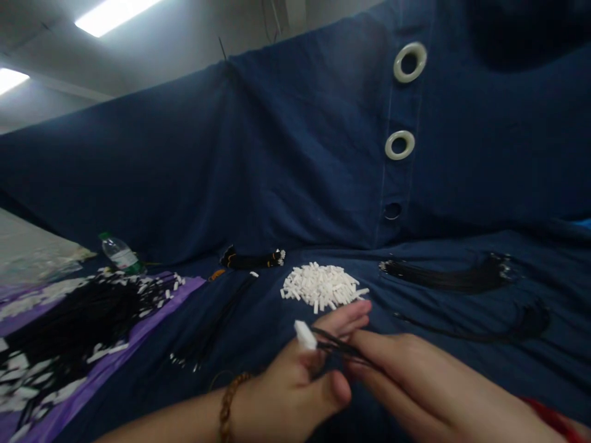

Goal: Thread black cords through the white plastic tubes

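Observation:
My right hand (410, 375) is closed on a few thin black wires (339, 346), pinched between thumb and fingers. At the wires' left end is a white plastic connector (305, 335), which lies across my left hand (300, 381). My left hand has its fingers stretched to the right and its thumb held apart. Some of its fingers are hidden behind the wires and my right hand. Just beyond the fingertips lies a pile of small white connectors (321, 284) on the dark blue cloth (258, 314).
Black wire bundles lie at the right (447, 277), back (252, 259) and left of centre (217, 323). A purple sheet (133, 332) at the left carries many black wires with white connectors. Behind it stands a tilted plastic bottle (120, 253). A blue curtain (295, 147) hangs at the back.

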Motion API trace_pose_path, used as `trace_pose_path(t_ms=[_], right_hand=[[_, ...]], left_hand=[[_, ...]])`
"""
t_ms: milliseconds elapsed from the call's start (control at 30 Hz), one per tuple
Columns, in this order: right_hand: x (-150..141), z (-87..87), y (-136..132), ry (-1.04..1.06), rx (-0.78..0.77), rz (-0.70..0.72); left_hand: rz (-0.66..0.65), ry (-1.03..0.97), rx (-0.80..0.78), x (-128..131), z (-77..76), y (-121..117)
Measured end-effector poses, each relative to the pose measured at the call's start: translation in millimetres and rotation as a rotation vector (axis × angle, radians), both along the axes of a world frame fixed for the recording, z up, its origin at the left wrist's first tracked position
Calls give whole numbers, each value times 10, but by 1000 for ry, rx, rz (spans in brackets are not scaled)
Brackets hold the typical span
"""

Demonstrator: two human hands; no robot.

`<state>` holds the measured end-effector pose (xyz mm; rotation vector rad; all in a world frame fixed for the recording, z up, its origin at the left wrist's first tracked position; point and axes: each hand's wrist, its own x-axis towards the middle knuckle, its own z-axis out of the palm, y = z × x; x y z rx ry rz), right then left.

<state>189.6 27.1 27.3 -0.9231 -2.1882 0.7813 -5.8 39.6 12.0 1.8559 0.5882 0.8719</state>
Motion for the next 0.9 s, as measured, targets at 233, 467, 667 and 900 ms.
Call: trace_pose_path(t_ms=[233,467,667,900], right_hand=[[-293,-250,-65,337,-854,263],[-418,-815,-162,517,-964,371],[-479,-1002,-139,662,-974,360],[-472,-1113,-115,584,-904,377]], left_hand=[[448,-552,-197,37,287,86],[564,-549,-187,-120,449,122],[353,-300,-475,-8,164,-114],[323,-110,-502,25,-173,-220]])
